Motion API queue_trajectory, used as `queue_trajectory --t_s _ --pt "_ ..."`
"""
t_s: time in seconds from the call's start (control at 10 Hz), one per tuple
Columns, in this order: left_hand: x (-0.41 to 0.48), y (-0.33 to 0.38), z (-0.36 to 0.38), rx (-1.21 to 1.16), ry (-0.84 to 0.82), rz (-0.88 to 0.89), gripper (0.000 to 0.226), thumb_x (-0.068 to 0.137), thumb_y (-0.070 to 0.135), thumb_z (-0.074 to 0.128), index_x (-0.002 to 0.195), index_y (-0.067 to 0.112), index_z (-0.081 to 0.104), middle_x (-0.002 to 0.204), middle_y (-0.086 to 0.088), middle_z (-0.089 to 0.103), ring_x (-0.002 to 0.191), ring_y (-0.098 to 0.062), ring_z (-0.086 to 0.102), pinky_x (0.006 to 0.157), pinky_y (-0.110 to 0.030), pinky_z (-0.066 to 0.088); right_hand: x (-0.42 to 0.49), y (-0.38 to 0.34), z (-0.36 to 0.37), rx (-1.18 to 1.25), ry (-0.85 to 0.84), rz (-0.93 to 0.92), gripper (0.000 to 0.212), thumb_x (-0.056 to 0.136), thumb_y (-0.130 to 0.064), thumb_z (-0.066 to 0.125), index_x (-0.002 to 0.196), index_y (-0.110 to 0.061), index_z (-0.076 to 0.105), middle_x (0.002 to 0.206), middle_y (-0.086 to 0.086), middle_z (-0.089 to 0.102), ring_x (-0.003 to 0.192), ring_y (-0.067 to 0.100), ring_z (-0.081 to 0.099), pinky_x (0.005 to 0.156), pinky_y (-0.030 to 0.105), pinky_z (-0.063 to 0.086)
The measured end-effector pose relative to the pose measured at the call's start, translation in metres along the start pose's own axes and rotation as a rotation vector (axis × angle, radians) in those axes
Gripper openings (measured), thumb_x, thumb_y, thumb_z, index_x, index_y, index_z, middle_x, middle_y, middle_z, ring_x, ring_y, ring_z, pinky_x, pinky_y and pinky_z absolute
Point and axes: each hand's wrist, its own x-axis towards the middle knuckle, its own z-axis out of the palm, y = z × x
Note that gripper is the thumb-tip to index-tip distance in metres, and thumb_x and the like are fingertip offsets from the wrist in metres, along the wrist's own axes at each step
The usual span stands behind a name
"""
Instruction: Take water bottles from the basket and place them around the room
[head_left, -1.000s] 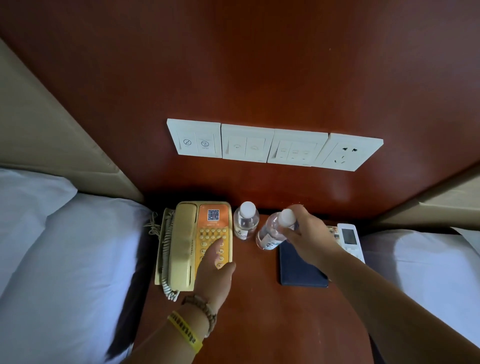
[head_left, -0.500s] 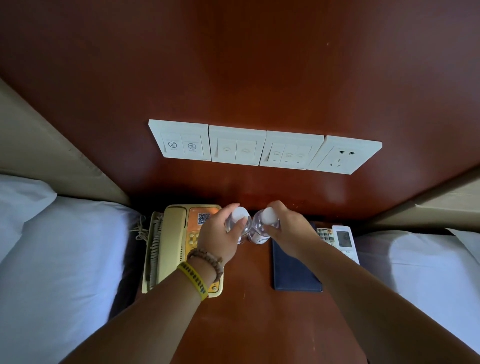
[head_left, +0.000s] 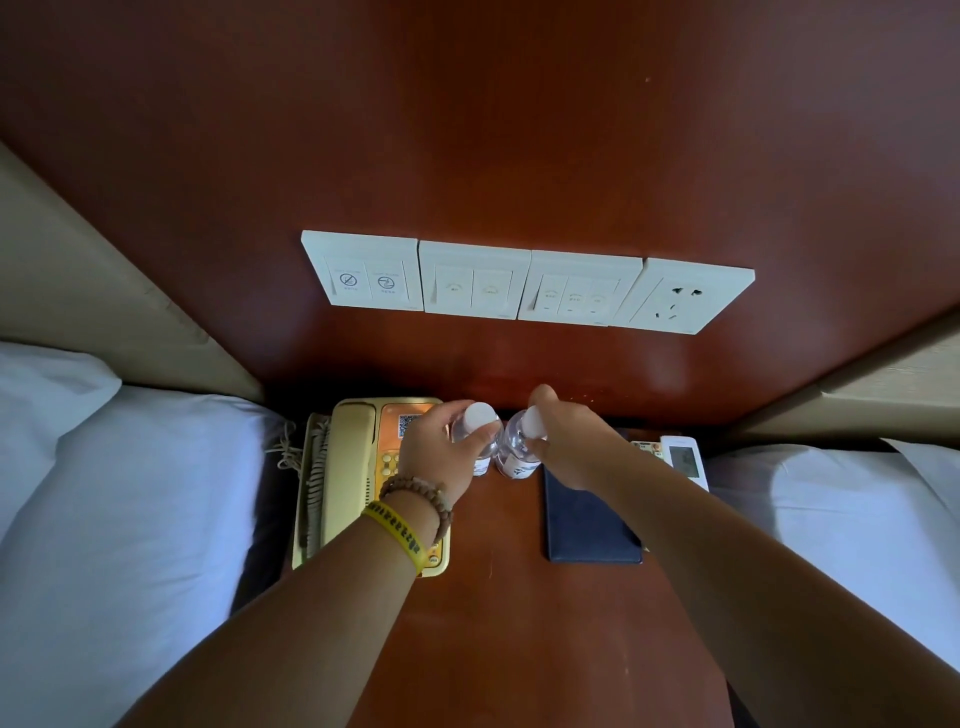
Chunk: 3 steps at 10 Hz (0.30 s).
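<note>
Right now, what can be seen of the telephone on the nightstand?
The telephone is a cream plastic corded set with an orange faceplate bearing a QR sticker and keys. Its handset lies cradled along the left side, the coiled cord bunched beside it. It sits flat at the left rear of the nightstand, beside the left bed. The left hand, gripping a bottle, and its forearm cross over it, hiding part of the keypad; contact cannot be told.

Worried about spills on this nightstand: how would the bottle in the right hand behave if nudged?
The right bottle looks tall and narrow, so it would probably tip rather than slide on the glossy nightstand. Round-bodied, it would likely roll once down, perhaps into the left bottle. Clear plastic suggests it flexes, not shatters.
</note>
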Motion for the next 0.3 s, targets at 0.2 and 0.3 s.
queue_trajectory --t_s 0.2,0.3 --pt "-0.011 0.013 -0.008 0.14 -0.072 -0.013 0.076 0.078 0.036 0.07 0.143 0.018 0.035 0.145 -0.001 0.044 0.135 -0.021 0.04 0.104 -0.032 0.038 -0.02 -0.007 -0.008 0.049 -0.026 0.055 0.073 0.083 -0.034 0.067 0.141 -0.023 0.024 0.148 0.01 0.037 0.119 0.03 0.053 0.091 0.04 0.05" --pt "-0.021 0.022 -0.025 0.23 -0.086 0.037 0.061 0.077 0.036 0.07 0.131 0.018 0.05 0.132 0.0 0.057 0.121 -0.019 0.053 0.089 -0.026 0.043 -0.039 -0.013 -0.02 0.029 0.038 0.054 0.075 0.083 -0.037 0.066 0.144 -0.025 0.025 0.153 0.004 0.031 0.127 0.028 0.048 0.096 0.04 0.047"
